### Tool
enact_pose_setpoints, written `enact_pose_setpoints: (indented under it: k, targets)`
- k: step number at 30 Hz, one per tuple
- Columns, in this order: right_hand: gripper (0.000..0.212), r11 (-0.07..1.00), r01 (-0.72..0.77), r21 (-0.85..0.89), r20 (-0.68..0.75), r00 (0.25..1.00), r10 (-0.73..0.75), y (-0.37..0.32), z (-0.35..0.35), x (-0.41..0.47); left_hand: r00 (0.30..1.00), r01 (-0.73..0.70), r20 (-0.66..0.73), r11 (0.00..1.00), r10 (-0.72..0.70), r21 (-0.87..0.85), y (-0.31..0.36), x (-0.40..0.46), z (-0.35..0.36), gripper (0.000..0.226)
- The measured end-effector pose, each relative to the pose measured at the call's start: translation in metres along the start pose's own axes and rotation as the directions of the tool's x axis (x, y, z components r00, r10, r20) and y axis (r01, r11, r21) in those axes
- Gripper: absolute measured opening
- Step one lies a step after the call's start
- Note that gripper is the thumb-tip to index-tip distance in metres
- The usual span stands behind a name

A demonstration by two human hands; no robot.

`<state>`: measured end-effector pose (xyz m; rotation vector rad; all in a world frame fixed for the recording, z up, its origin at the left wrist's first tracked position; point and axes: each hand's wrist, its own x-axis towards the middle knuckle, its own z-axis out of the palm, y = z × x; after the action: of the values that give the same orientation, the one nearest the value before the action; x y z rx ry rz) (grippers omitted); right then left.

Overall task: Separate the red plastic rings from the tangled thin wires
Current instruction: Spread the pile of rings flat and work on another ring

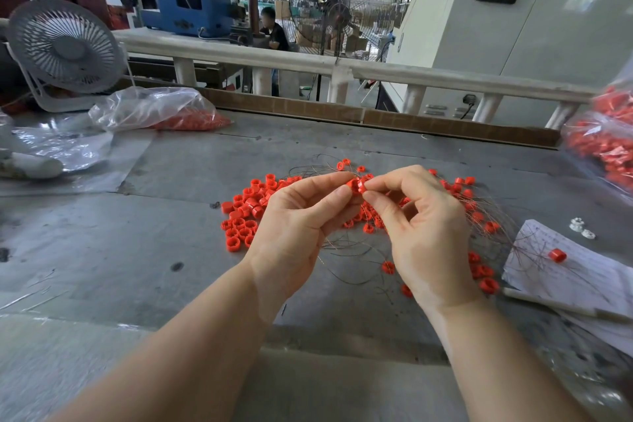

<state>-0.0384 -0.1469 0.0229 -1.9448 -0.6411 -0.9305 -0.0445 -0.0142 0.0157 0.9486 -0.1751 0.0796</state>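
While both forearms reach in from 6 o'clock, the left hand [301, 219] and the right hand [418, 216] meet above the grey worktable [137, 250], each pinching the same red ring [356, 186] between thumb and fingertips; the remaining fingers of both hands curl loosely. Under the hands lie the tangled thin wires [349, 247], spreading toward 3 o'clock with rings still threaded among them. A pile of loose red rings [245, 212] lies on the table at 9 o'clock of the hands, apart from most of the wires. At 3 o'clock a sheet of handwritten paper [582, 271] carries a single red ring [557, 255] and some wire ends, with two small white parts [582, 229] just beyond it. Farther off, a clear bag of red rings [161, 110] rests at 10 o'clock beside a white desk fan [65, 48], and a second bag of rings [606, 144] sits at 2 o'clock. Beyond the table's rail, a person [274, 31] sits at 12 o'clock among machines.
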Motion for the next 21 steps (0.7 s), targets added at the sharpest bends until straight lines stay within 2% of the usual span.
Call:
enact_pose_setpoints:
  k: [21]
  targets:
    - [0.007, 0.996, -0.067, 0.063, -0.043, 0.997, 0.070, -0.0010, 0.0001, 0.0007, 0.996, 0.062, 0.070, 0.994, -0.056, -0.088, 0.0005, 0.0026, -0.0034, 0.019]
